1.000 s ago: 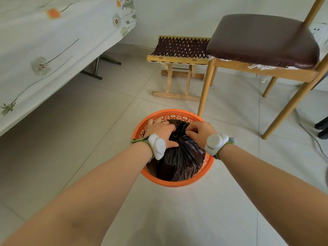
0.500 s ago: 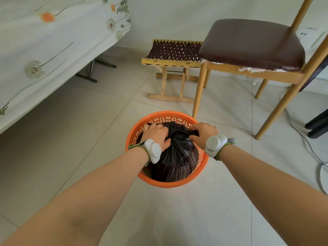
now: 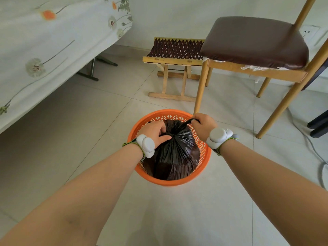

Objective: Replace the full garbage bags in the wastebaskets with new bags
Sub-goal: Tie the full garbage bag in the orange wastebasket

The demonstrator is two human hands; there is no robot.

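Glossy, crinkled black plastic garbage bag [image 3: 174, 153] sits upright in a round orange plastic lattice wastebasket [image 3: 170, 181] w/ its gathered neck pointing up, btwn both hands. Left hand [image 3: 156, 133] clenched on the neck; right hand [image 3: 203, 126] grips a twisted strip of bag pulled out sideways to the right. Wastebasket stands on pale floor tiles [image 3: 88, 132] under the hands.

Full black garbage bag [image 3: 174, 153] sits upright inside round orange lattice wastebasket [image 3: 170, 181] on the floor, top gathered, one twisted strand stretched right.
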